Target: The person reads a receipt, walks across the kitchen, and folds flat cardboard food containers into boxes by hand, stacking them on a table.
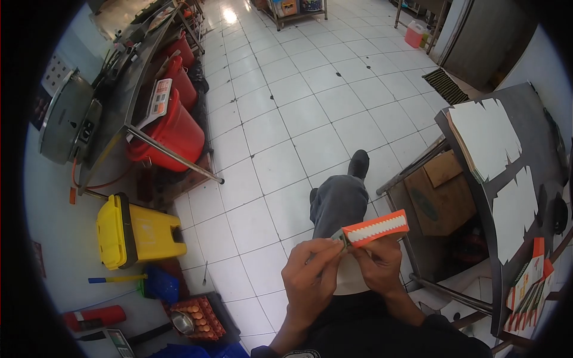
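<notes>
A small orange carton with a white zigzag-edged strip along its side is held up over my lap. My left hand pinches its left end between thumb and fingers, where a dark greenish part shows. From below and to the right, my right hand grips the same carton, its fingers curled against the underside. The carton sits tilted, its right end higher. On the table to my right lies a pile of orange-and-white flat cartons, apart from both hands.
The dark table at right bears white sheets with jagged edges; a brown cardboard box sits beneath. At left are a yellow bin, red buckets, a metal table, egg tray and fire extinguisher.
</notes>
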{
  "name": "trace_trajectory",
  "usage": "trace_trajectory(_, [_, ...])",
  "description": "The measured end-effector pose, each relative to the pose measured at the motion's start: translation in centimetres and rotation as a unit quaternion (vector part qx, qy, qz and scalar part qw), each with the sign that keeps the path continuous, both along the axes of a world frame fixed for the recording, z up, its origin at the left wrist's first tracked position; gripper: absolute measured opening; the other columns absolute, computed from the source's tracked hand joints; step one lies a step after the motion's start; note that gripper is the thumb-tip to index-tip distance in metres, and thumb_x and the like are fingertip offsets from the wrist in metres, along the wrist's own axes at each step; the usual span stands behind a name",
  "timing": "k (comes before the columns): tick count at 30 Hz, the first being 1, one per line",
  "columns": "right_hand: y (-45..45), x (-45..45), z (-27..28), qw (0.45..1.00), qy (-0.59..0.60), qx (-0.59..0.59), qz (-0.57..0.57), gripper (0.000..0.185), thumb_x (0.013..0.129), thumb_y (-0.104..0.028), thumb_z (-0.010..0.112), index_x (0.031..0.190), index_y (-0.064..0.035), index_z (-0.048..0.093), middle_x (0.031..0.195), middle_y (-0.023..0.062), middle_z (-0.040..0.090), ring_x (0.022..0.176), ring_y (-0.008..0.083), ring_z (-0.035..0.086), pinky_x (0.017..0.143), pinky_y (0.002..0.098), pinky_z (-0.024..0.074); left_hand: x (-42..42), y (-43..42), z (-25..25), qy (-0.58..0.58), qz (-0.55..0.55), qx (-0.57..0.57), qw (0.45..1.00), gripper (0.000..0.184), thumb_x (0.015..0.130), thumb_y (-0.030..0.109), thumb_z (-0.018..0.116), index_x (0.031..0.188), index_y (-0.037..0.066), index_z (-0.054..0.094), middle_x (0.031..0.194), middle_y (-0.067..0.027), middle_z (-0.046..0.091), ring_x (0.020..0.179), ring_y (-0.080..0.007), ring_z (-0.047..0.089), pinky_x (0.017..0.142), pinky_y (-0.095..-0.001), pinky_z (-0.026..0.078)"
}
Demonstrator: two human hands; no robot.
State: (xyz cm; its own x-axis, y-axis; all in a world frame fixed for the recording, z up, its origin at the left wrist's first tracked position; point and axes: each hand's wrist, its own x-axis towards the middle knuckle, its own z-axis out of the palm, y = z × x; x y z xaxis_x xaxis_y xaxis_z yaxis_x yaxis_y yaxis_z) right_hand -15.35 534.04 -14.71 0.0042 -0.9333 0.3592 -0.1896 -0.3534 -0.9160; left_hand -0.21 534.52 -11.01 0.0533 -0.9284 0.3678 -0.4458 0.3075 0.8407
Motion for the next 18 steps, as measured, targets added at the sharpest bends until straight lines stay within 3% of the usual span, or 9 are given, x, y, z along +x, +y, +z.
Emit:
trace_trajectory(5, [-1.1,-1.4,1.1,0.993,0.096,-0.033,0.062,0.02,0.086,0.004,0.073,0.106,0.0002,0.074,0.098,0.0119,0.074,0.088,0.0203,0.071,0.076,0.032,0.0552,-0.1,0.0,-0.6,-0.022,0.031,-0.006,0.999,0.016,0.081,-0.006,0.076,0.096,0.0,0.074,0.094,-0.0124,0.07,0.094,-0.0254,0.071,0.082,-0.0338,0.056])
trace_trajectory(8, [-0.9,-1.8,-0.6,0.989,-0.098,0.074,0.078,0.016,0.089,0.002,0.073,0.105,0.0,0.074,0.098,0.0101,0.074,0.091,0.0184,0.071,0.078,0.0316,0.0554,-0.6,-0.3,-0.7,0.031,-0.023,-0.028,0.999,0.017,0.08,-0.004,0.078,0.095,0.0,0.071,0.097,-0.0121,0.068,0.104,-0.03,0.071,0.084,-0.0354,0.058])
trace_trajectory(11, [-0.6,-1.8,-0.3,0.949,-0.254,0.15,0.115,0.015,0.091,-0.001,0.073,0.105,0.0002,0.073,0.099,0.0078,0.074,0.096,0.0156,0.07,0.082,0.0301,0.0547,-0.7,-0.8,-1.6,0.139,-0.095,-0.044,0.985,0.02,0.08,0.0,0.081,0.091,-0.001,0.065,0.098,-0.0126,0.066,0.111,-0.0325,0.069,0.088,-0.0361,0.058])
trace_trajectory(14, [-0.3,-1.6,-0.1,0.935,-0.276,0.186,0.119,0.016,0.092,0.0,0.071,0.108,0.001,0.072,0.102,0.0073,0.073,0.099,0.0133,0.068,0.084,0.0285,0.0541,-0.3,-0.9,-1.2,0.136,-0.146,-0.031,0.979,0.028,0.081,0.003,0.082,0.088,0.005,0.055,0.094,-0.009,0.06,0.109,-0.0318,0.068,0.086,-0.0368,0.056])
trace_trajectory(18, [0.6,-0.1,0.1,0.955,-0.232,0.157,0.097,0.011,0.094,0.002,0.067,0.104,0.0016,0.069,0.101,0.0068,0.07,0.094,0.0121,0.067,0.081,0.0274,0.0544,-0.6,-0.2,-1.8,0.078,-0.053,-0.052,0.994,0.038,0.08,0.009,0.085,0.084,0.007,0.048,0.092,-0.0095,0.058,0.097,-0.0254,0.068,0.076,-0.0337,0.054])
